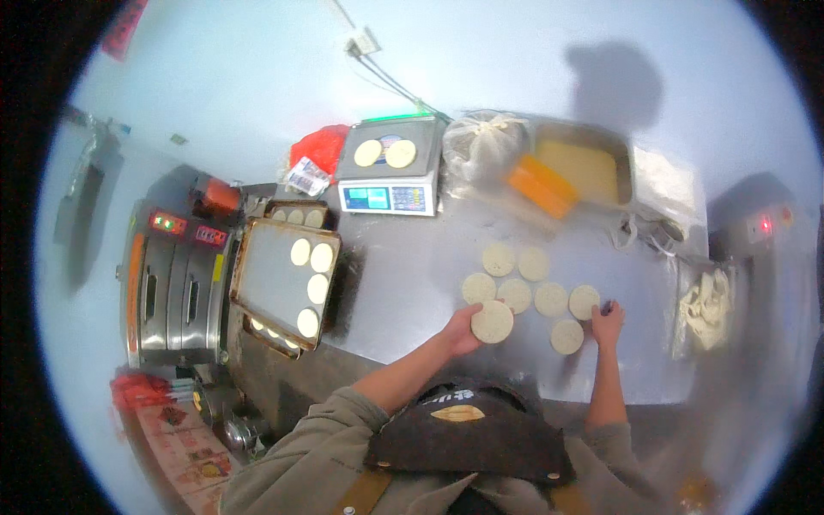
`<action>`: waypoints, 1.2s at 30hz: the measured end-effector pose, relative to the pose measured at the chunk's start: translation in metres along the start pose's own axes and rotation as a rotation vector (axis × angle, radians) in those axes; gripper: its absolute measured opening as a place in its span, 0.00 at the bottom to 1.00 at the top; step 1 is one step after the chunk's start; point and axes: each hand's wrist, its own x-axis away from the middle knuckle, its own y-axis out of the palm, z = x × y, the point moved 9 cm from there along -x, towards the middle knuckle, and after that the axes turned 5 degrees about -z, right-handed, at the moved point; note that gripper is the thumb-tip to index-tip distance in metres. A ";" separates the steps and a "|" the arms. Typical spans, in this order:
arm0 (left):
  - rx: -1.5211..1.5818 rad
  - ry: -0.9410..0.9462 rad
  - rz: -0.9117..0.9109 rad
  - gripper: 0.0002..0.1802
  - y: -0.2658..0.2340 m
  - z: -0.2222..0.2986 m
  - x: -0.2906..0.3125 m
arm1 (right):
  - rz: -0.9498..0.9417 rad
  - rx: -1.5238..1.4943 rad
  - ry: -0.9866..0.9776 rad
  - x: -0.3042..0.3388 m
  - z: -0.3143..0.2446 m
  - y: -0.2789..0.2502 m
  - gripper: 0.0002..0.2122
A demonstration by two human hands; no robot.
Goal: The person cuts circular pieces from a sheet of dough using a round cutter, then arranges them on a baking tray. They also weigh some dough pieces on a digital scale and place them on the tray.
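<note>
The left hand (463, 330) holds a flat round dough disc (493, 322) at the near edge of the steel table (403, 292), fingers closed under its left rim so the disc stays level rather than folding. The right hand (607, 324) rests on the table just right of the group, fingers curled down beside the nearest disc (566, 336); whether it grips anything small I cannot tell. Six more discs (524, 287) lie flat in two loose rows just beyond the hands, set apart or barely touching, probably so they do not stick together. To the left, a baking tray (266, 287) sits on top of a steel oven (176, 296), with four discs (312, 287) lined along its right edge, the side closest to the person. At the far side a digital scale (390, 172) carries two discs (384, 154) on its pan. Right of it stand a tied clear bag (482, 142), an orange scraper (541, 187) and a metal pan of pale filling (588, 167). Far right, pale dough strips (705, 305) lie heaped.
</note>
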 end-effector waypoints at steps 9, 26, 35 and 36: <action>-0.057 0.114 0.176 0.29 -0.062 0.006 0.066 | -0.118 -0.333 0.189 -0.041 0.028 0.060 0.25; 0.253 0.018 -0.066 0.36 0.008 -0.024 0.017 | -0.378 -0.526 -0.193 0.137 -0.163 0.021 0.25; 0.034 0.068 0.143 0.34 -0.042 -0.010 0.078 | -0.131 0.101 -0.547 0.044 -0.152 0.066 0.26; 0.016 0.071 0.204 0.34 -0.051 -0.010 0.089 | -0.173 0.182 -0.548 0.039 -0.154 0.073 0.26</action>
